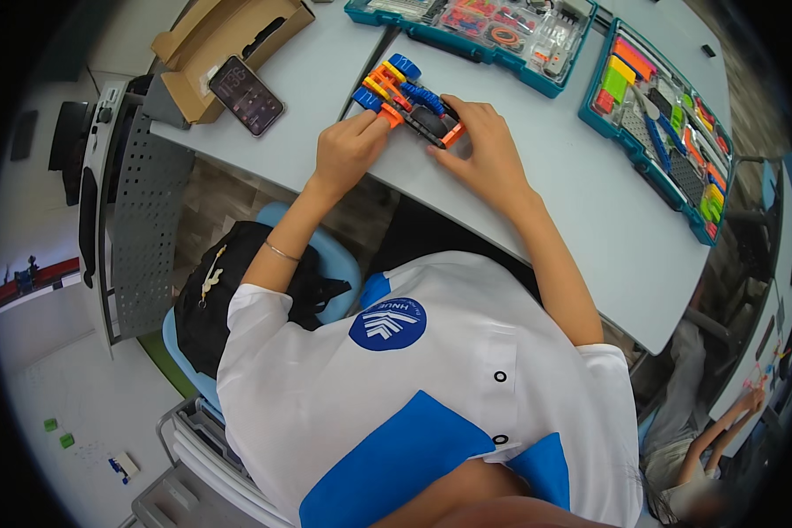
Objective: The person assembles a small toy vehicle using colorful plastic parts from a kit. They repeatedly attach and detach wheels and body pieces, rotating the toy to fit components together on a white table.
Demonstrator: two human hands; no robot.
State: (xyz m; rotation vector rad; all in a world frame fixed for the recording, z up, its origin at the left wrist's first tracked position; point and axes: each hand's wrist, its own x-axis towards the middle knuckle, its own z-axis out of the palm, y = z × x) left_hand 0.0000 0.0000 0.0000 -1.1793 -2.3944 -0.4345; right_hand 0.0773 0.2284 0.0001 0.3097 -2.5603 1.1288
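On the table before me is a small model built of plastic construction parts [421, 99], with blue wheels, yellow and orange pieces, a ribbed blue part and a dark body. My left hand [348, 151] is closed, its fingertips pinching the orange piece on the model's near left side. Around the opposite end, by another orange piece [453, 135], my right hand [493, 163] grips with thumb and fingers on either side. Some of the model's near edge is hidden by my fingers.
An open cardboard box [229, 48] and a phone [247, 97] lie left of the model. Behind it stands a teal-edged case of small parts [550, 84]; a second teal case [592, 110] with colourful parts sits right. A black bag [220, 308] rests on a blue chair. Another person's hands [750, 402] appear far right.
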